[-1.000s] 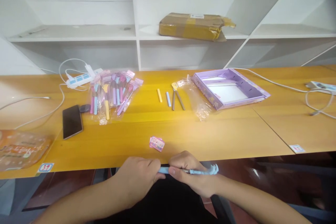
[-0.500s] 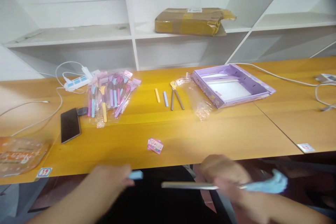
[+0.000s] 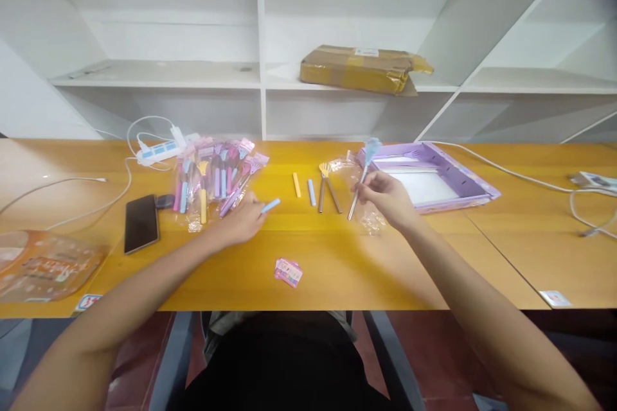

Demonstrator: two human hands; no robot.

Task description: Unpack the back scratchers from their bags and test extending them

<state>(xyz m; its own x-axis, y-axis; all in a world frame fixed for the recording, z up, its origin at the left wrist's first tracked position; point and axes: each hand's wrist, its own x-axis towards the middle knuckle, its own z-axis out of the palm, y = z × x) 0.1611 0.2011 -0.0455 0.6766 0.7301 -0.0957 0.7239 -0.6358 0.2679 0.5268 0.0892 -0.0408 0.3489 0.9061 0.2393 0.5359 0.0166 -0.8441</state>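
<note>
My left hand [image 3: 243, 221] is closed on a short light-blue handle sleeve [image 3: 270, 206], low over the yellow table [image 3: 337, 257] beside a heap of bagged pastel back scratchers [image 3: 216, 173]. My right hand [image 3: 383, 198] pinches the bare metal rod of a back scratcher with a blue claw head [image 3: 370, 148], the rod slanting down toward the table. Between my hands lie a yellow sleeve [image 3: 296, 184], a blue sleeve [image 3: 311, 192] and two metal rods with a yellow claw head [image 3: 326, 183].
An open purple box [image 3: 434, 170] and a crumpled clear bag [image 3: 369, 215] lie right of my right hand. A phone [image 3: 141, 223], a power strip [image 3: 159, 151] with cables and an orange packet [image 3: 43, 266] are on the left. A small pink label [image 3: 288, 271] lies near the front edge.
The blue sleeve has come off the rod. Both hands rose from below the table's edge and reached forward over it, the left with the sleeve, the right with the rod.
</note>
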